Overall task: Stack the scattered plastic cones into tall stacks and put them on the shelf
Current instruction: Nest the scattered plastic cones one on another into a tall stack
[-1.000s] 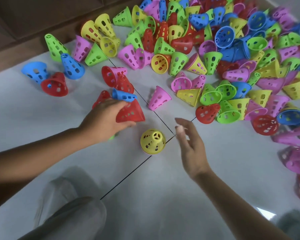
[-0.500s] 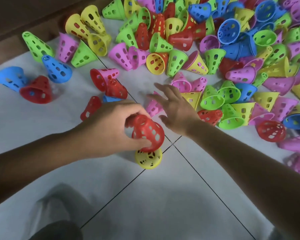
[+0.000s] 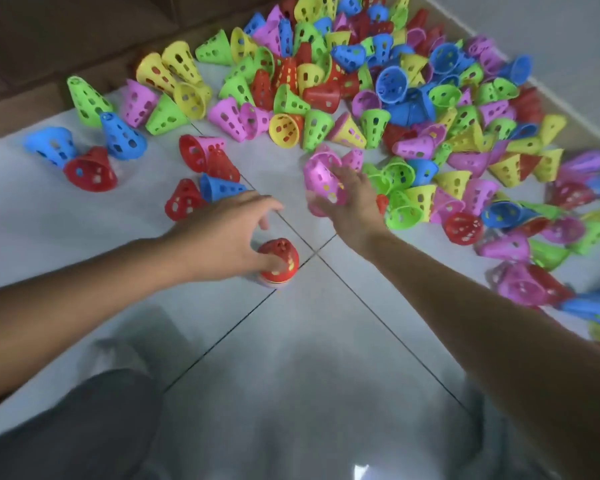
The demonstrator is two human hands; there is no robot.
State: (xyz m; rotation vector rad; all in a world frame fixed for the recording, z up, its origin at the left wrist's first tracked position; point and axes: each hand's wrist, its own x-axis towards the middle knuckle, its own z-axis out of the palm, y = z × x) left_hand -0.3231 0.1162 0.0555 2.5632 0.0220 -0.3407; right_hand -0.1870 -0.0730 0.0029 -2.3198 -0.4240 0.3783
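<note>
Where my left hand (image 3: 222, 239) comes down over the tile joint (image 3: 361, 299), I log item one: a red cone (image 3: 279, 259), upright, narrow end up, long axis vertical, seated over what looks like a yellow cone showing only through its holes. My left fingers (image 3: 274, 262) are loosely spread; the thumb tip touches the red cone's side and the other fingers reach past it without closing round it.

Item two: a pink cone (image 3: 321, 180), just beyond the red cone and to its right, gripped in my right hand (image 3: 352, 202). My fingers curl round its wall from the right side. It lies tilted, wide mouth toward me and to the left, narrow end pointing away; motion blur hides the exact angle.

Item three: a blue cone (image 3: 219, 187) and a second red cone (image 3: 182, 202), on their sides, beyond the stacked red cone and to its left, touching each other.

Item four: the main heap of cones (image 3: 395, 98) in green, yellow, blue, pink and red, beyond and right of the red cone, lying every way on the white floor tiles (image 3: 291, 375).
</note>
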